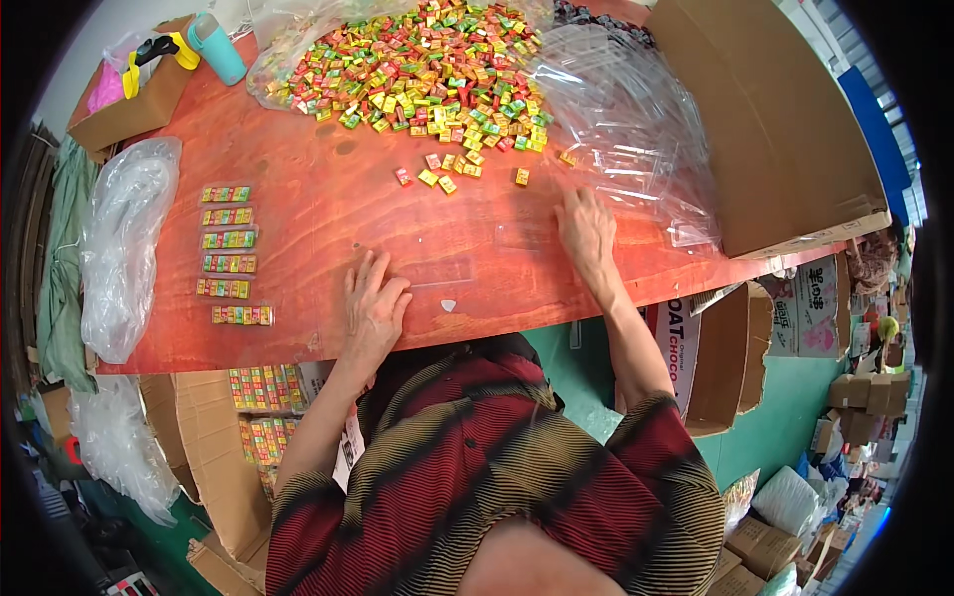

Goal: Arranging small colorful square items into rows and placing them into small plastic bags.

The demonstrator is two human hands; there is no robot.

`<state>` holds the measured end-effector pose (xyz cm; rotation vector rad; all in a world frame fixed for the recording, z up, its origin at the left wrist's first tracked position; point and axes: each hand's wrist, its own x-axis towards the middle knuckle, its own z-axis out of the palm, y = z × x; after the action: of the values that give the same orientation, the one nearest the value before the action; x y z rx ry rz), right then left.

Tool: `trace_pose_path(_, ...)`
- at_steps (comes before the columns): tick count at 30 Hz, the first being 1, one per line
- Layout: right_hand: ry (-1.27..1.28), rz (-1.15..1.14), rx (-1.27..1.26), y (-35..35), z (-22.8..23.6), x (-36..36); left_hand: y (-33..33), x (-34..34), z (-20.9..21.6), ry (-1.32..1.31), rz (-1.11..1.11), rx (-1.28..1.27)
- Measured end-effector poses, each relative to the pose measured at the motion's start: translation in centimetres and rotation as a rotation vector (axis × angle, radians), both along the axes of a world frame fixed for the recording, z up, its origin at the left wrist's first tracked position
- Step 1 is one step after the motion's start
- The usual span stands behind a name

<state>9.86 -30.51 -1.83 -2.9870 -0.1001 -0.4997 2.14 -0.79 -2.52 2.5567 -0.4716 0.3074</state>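
Observation:
My left hand (374, 306) lies at the table's near edge with its fingers apart and nothing in them. Beside its fingertips a clear shallow plastic tray (444, 273) rests on the red wooden table (308, 228). My right hand (588, 234) is farther to the right, fingers stretched out over the tabletop, holding nothing I can see. A few loose small boxes (447, 185), yellow and red, lie ahead of the hands, in front of a big heap of similar boxes (427, 70). To the left, several filled trays (229, 239) of these boxes stand in a column.
Stacked clear empty trays (636, 119) lie at the right, against a tall cardboard carton (775, 119). Plastic bags (129, 248) line the left edge. A small carton (139, 109) and a turquoise bottle (217, 48) stand far left. Below, an open carton (214, 447) holds filled trays.

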Motion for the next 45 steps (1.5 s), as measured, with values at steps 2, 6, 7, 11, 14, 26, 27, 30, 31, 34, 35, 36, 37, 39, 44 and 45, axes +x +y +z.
trace_pose_path(2, 0.001, -0.058, 0.030, -0.6, -0.5, 1.3, 0.1, 0.3, 0.0, 0.005, -0.003, -0.030)
trace_pose_path(6, -0.031, -0.106, 0.019, -1.5, -1.1, 2.5, 0.2, 0.2, -0.1, -0.003, -0.013, -0.049)
trace_pose_path(7, -0.096, -0.090, -0.005, -1.8, -1.2, 2.5, 0.3, 0.2, -0.1, -0.008, -0.010, -0.049)
trace_pose_path(11, -0.024, -0.187, -0.076, -3.0, -1.0, 1.8, 0.0, 0.4, 0.1, -0.012, 0.012, 0.026)
trace_pose_path(14, -0.053, -0.003, 0.020, -1.2, 0.6, -0.6, -0.7, 0.3, 0.5, -0.042, 0.011, 0.076)
trace_pose_path(26, 0.107, 0.161, 0.262, -0.2, 0.5, -1.6, -2.2, -0.4, -0.2, -0.083, -0.085, 0.086)
trace_pose_path(27, 0.105, 0.157, 0.261, -0.8, 0.5, -0.6, -2.2, -0.4, -0.2, -0.095, -0.082, 0.077)
trace_pose_path(30, -0.009, -0.106, -0.014, -2.0, -0.4, 1.5, -2.4, -0.3, -0.3, -0.092, -0.081, 0.074)
trace_pose_path(31, 0.015, -0.147, -0.028, -2.1, -0.5, 1.7, -2.4, -0.2, -0.3, -0.096, -0.084, 0.073)
trace_pose_path(34, 0.056, -0.175, -0.037, -2.3, -0.6, 1.7, -2.3, -0.5, -0.3, -0.089, -0.076, 0.075)
trace_pose_path(35, 0.069, -0.166, -0.031, -2.3, -0.5, 1.7, -2.3, -0.4, -0.2, -0.083, -0.077, 0.077)
trace_pose_path(36, 0.070, -0.168, -0.031, -2.3, -0.3, 1.5, -2.3, -0.4, -0.1, -0.076, -0.079, 0.078)
trace_pose_path(37, 0.048, -0.106, -0.007, -2.3, 0.0, 1.3, -2.2, -0.4, -0.1, -0.076, -0.080, 0.078)
trace_pose_path(39, 0.022, -0.047, 0.015, -2.5, -0.1, 1.1, -2.2, -0.4, -0.1, -0.083, -0.076, 0.087)
trace_pose_path(44, 0.114, -0.035, 0.069, -2.3, -0.3, 0.9, -2.1, -0.4, -0.1, -0.080, -0.076, 0.086)
trace_pose_path(45, 0.114, -0.031, 0.071, -2.4, 0.0, 0.9, -2.1, -0.5, -0.1, -0.086, -0.075, 0.085)
